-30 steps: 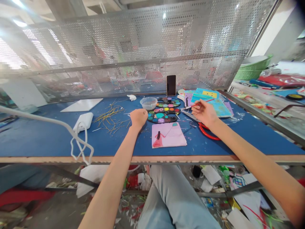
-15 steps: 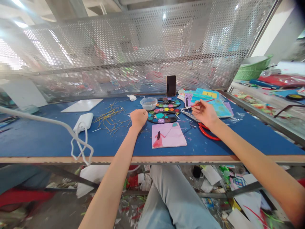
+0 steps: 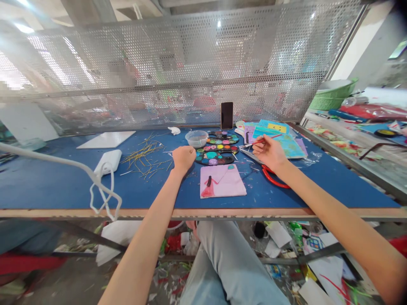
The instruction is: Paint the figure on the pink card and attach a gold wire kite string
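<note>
My left hand (image 3: 183, 158) rests as a closed fist on the blue table (image 3: 47, 186), just left of a black paint palette (image 3: 216, 153) with many coloured wells. Nothing shows in that fist. My right hand (image 3: 267, 151) is curled round a thin red paintbrush (image 3: 266, 138), right of the palette. A pink painted card (image 3: 221, 181) lies in front of the palette, between my two forearms. A clear water cup (image 3: 197, 137) stands behind my left hand.
A phone (image 3: 227, 115) stands upright at the perforated metal screen (image 3: 190, 67). Painted cards (image 3: 280, 135) are stacked far right, red-handled scissors (image 3: 273, 178) lie under my right wrist. Straw bits (image 3: 143, 156), a white charger (image 3: 107, 162) with cable and a white board (image 3: 104, 139) lie left.
Both hands keep their places. The view has shifted slightly, so everything sits a little further left in the picture.
</note>
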`<state>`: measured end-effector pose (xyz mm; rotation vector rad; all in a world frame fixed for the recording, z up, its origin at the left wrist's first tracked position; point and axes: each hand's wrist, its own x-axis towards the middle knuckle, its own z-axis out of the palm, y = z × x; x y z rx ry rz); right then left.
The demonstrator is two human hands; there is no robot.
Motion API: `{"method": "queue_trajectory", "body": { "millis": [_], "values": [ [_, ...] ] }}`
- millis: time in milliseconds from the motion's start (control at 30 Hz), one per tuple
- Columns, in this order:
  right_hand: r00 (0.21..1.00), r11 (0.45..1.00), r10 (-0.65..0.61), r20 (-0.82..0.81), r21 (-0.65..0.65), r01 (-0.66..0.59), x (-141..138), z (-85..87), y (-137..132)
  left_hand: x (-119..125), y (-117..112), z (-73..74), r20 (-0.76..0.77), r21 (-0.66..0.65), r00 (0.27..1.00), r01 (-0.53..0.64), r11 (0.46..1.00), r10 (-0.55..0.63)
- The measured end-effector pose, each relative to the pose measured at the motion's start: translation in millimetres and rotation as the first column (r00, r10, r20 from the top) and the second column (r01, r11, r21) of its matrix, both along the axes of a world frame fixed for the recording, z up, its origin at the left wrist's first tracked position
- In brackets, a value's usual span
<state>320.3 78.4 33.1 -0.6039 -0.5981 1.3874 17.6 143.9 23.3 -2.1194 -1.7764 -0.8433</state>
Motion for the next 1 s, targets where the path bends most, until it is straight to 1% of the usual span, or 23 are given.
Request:
{"method": "queue_trajectory", "body": {
  "millis": [133, 233, 467, 700, 1000],
  "values": [
    [1.0, 0.999, 0.003, 0.019, 0.032, -0.004, 0.4, -0.1, 0.4, -0.8, 0.9, 0.0, -0.004, 0.005, 1.0, 0.001, 1.0, -0.001],
    [1.0, 1.0, 0.016, 0.004, 0.017, -0.016, 0.0, 0.9, -0.7, -1.2, 1.2, 0.2, -0.005, 0.007, 1.0, 0.003, 1.0, -0.003],
    [1.0, 1.0, 0.004, -0.023, -0.014, -0.004, -1.5, 2.0, -2.0, -1.1, 0.7, -0.1, 0.001, 0.005, 1.0, -0.006, 1.0, 0.006],
    [1.0, 1.0, 0.014, 0.01, 0.026, -0.015, 0.4, 0.1, 0.2, -1.0, 0.7, -0.2, 0.004, 0.003, 1.0, -0.007, 1.0, 0.007],
    [0.998, 1.0, 0.019, -0.057, -0.003, -0.019, 1.1, -0.4, 0.7, -1.5, 2.1, -1.5, 0.004, 0.008, 1.0, -0.007, 1.0, 0.007]
  ]
}}
